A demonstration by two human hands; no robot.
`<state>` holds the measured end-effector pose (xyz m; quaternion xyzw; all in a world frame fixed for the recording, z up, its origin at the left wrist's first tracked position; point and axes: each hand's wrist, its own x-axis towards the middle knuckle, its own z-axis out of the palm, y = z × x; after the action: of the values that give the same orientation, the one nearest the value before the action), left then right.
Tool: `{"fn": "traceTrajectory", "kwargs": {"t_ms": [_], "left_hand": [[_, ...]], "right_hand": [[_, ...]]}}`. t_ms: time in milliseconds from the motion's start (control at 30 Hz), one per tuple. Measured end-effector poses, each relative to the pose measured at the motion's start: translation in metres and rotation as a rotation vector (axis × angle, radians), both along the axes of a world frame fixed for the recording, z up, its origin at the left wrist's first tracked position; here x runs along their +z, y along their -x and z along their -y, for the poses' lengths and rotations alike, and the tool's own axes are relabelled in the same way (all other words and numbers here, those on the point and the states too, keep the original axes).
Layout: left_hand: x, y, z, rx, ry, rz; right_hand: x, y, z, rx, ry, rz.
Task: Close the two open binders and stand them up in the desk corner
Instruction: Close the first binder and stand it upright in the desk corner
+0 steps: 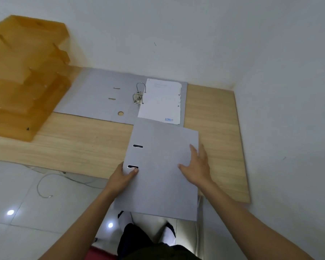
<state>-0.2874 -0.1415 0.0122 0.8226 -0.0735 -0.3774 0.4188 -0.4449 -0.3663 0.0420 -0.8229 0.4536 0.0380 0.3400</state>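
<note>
A grey lever-arch binder (101, 96) lies open flat at the back of the wooden desk (73, 143), its metal rings (139, 94) up and a white sheet (161, 102) on its right half. A second grey binder (161, 166) lies closed near the front edge, overhanging the desk toward me. My left hand (123, 175) grips its spine edge, thumb on top by the lower slot. My right hand (197, 166) rests flat on the cover, fingers spread.
An amber plastic tiered paper tray (21, 77) stands at the back left of the desk. White walls meet at the back right corner (233, 87). A thin cable (45, 184) lies on the tiled floor below the desk's front edge.
</note>
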Motion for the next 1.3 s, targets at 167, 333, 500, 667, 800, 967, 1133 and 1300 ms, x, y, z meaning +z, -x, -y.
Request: {"fn": "traceTrajectory", "kwargs": {"t_ms": [167,333,500,667,800,967,1133,1300], "left_hand": [[-0.001,0.006,0.005,0.030,-0.039,0.037],[-0.006,0.014,0.011,-0.014,-0.054,0.099],[-0.010,0.002,0.015,-0.014,-0.028,0.106],[0.001,-0.010,0.026,0.131,0.037,-0.195],[0.018,-0.009,0.042,0.132,0.178,-0.536],[0.050,0.006,0.086,-0.194,0.445,-0.828],[0.078,0.004,0.117,-0.401,0.443,-0.799],[0.107,-0.012,0.145,-0.620,0.564,-0.596]], "right_hand": [[-0.012,-0.027,-0.025,0.355,-0.183,-0.050],[-0.033,-0.023,-0.037,0.286,-0.308,-0.142],[-0.037,-0.026,-0.044,0.178,-0.383,-0.108],[-0.035,-0.035,-0.050,-0.005,-0.467,-0.049],[-0.019,-0.040,-0.051,-0.169,-0.386,0.049],[0.020,-0.038,-0.039,-0.399,-0.355,0.238],[0.059,-0.035,-0.023,-0.538,-0.508,0.495],[0.111,-0.034,0.001,-0.377,-0.412,0.657]]}}
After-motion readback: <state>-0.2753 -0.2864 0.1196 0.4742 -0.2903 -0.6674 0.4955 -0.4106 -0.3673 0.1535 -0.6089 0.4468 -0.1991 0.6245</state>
